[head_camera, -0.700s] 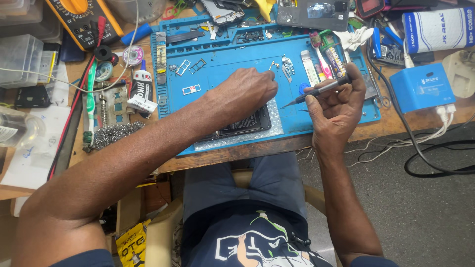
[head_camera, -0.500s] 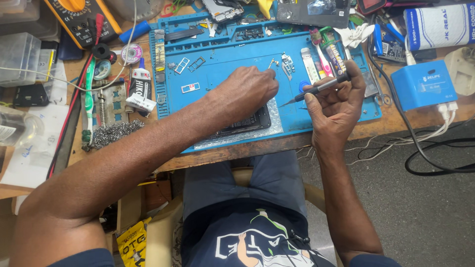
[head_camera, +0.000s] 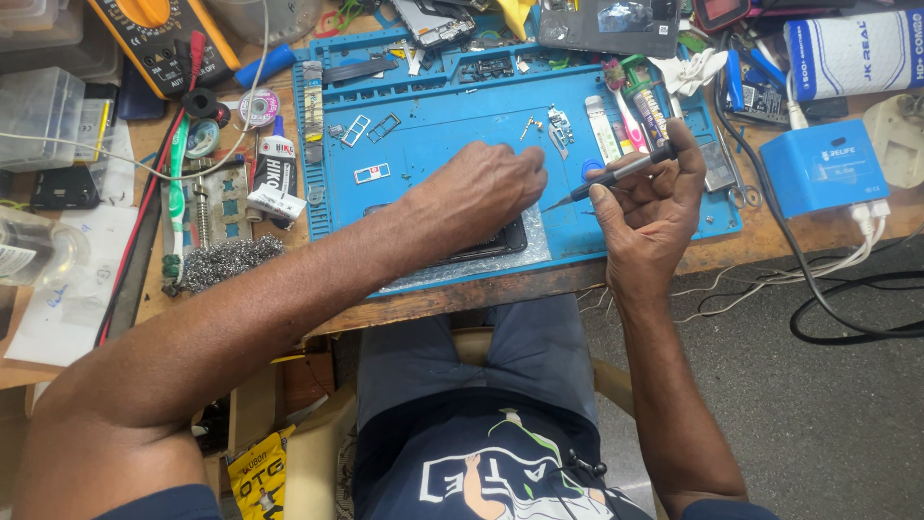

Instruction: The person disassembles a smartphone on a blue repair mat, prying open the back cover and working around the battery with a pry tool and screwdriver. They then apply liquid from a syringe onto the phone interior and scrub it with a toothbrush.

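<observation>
Dark screwdriver right of frame centre, pinched in the closed fingers of the right hand, tip pointing left toward the left hand, left fingers curled down on a dark phone, blue work mat beneath, yellow multimeter upper left, blue box at right.

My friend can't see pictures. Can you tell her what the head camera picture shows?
A person's left hand presses on a dark flat device lying on a blue work mat, while the right hand holds a thin dark screwdriver pointed toward it. Small parts, tools and cables clutter the wooden bench around the mat.
</observation>
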A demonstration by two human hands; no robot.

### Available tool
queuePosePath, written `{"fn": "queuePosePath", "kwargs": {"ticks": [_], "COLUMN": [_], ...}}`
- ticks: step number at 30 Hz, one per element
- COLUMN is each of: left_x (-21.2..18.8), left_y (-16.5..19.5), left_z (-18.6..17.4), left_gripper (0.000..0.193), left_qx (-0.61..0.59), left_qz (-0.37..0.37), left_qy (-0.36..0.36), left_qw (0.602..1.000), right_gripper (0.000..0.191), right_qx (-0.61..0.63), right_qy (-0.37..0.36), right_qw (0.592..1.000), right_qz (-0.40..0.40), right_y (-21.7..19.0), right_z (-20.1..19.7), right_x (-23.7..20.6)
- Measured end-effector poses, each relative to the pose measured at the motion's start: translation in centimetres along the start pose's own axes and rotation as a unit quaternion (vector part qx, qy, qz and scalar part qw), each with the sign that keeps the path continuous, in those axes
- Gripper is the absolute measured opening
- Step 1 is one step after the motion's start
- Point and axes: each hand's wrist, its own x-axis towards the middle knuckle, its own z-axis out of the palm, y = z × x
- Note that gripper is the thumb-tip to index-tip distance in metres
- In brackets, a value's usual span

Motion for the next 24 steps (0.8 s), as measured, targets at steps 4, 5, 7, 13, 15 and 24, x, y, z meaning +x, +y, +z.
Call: {"fn": "queuePosePath", "kwargs": {"ticks": [4, 5, 7, 13, 15, 24], "left_x": [0.4, 0.1, -0.6, -0.7, -1.2, -8.4], "left_y": [-1.6, -2.1, -2.2, -3.2, -5.0, -9.7], "left_z": [2.2, 2.6, 0.1, 2.4, 1.2, -1.9], "left_gripper": [0.015, 0.015, 0.018, 0.018, 0.017, 0.014], "left_qx": [-0.073, -0.090, -0.114, -0.183, -0.211, -0.127], "left_qz": [-0.048, -0.053, -0.074, -0.115, -0.119, -0.237], "left_qy": [-0.071, -0.074, -0.089, -0.086, -0.092, -0.113], "left_qw": [0.994, 0.992, 0.987, 0.973, 0.966, 0.956], "right_gripper": [0.081, 0.082, 0.082, 0.078, 0.078, 0.079], "right_qx": [-0.015, -0.016, -0.004, 0.006, 0.008, 0.001], "right_qy": [0.005, 0.008, 0.004, -0.007, -0.004, -0.005], "right_qw": [1.000, 1.000, 1.000, 1.000, 1.000, 1.000], "right_qz": [0.006, 0.010, 0.009, -0.004, -0.002, 0.008], "right_y": [1.8, 2.2, 1.0, 2.3, 2.5, 2.5], "right_z": [-0.9, -1.1, 0.4, 0.0, -0.1, 0.5], "right_x": [-0.7, -0.9, -0.3, -0.4, -0.3, -0.2]}}
